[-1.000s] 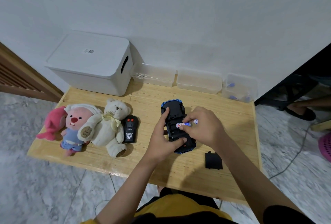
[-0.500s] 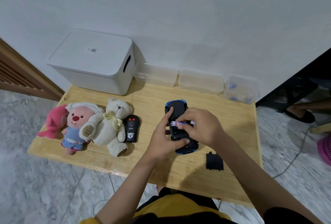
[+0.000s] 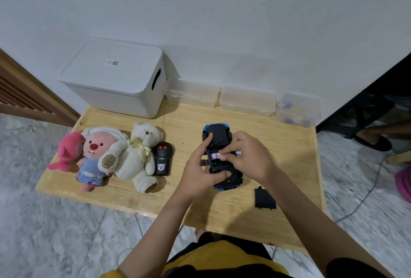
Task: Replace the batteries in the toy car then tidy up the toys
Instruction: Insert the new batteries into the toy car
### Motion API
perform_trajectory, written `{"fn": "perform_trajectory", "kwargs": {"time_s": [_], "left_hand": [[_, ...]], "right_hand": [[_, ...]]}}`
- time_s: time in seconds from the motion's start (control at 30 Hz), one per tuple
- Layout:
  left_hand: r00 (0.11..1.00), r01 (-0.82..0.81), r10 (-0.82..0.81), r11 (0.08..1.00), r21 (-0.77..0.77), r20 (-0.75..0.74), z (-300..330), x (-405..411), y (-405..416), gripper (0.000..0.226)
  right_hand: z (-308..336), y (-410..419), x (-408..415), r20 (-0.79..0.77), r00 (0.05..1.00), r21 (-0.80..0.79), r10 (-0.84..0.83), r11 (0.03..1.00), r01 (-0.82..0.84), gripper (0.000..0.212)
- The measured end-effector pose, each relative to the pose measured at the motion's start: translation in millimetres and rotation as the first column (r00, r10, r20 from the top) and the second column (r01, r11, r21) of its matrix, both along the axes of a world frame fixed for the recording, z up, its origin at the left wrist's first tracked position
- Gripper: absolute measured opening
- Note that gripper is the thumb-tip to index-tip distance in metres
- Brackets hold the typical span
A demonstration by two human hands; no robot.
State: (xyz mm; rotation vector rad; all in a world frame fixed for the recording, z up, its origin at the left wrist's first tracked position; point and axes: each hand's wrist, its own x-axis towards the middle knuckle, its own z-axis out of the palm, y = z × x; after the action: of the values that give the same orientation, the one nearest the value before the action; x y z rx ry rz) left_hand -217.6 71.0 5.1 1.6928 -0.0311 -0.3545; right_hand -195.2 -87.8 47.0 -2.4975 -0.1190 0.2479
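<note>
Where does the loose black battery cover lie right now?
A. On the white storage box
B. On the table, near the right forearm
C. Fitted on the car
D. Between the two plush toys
B: the battery cover lies flat on the table, apart from the upturned toy car.

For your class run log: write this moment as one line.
left hand steadies toy car | right hand pinches battery at compartment | cover off, on table

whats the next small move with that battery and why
Probably press the battery down flat into the open slot on the car's underside. The right hand pinches it over the slot, the left hand steadies the upturned toy car, and the black cover lies loose on the table, so seating comes before closing.
</note>
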Motion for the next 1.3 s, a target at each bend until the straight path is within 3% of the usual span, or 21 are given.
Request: {"fn": "perform_trajectory", "kwargs": {"time_s": [0.17, 0.37, 0.6, 0.9, 1.3], "left_hand": [[1.0, 0.016, -0.016, 1.0, -0.017, 0.018, -4, -2, 4, 0.092], [0.999, 0.025, -0.024, 0.999, -0.021, 0.041, -6, -1, 7, 0.088], [1.0, -0.019, 0.018, 0.995, -0.093, -0.022, -1, -2, 8, 0.041], [0.999, -0.042, 0.043, 0.997, -0.058, 0.026, 4, -4, 6, 0.043], [0.996, -0.053, 0.053, 0.999, 0.001, 0.078, 11, -8, 6, 0.044]], "right_hand": [[-3, 2, 0, -0.078, 0.997, 0.085, -0.014, 0.996, 0.02, 0.011], [-1, 5, 0, -0.074, 0.997, 0.075, 0.011, 0.997, -0.005, 0.011], [4, 2, -6, -0.066, 0.998, 0.161, 0.001, 0.987, 0.009, 0.01], [8, 3, -11, -0.069, 0.997, 0.23, -0.043, 0.972, 0.058, 0.01], [5, 5, -18, -0.016, 0.992, 0.205, -0.125, 0.971, 0.125, 0.014]]}}
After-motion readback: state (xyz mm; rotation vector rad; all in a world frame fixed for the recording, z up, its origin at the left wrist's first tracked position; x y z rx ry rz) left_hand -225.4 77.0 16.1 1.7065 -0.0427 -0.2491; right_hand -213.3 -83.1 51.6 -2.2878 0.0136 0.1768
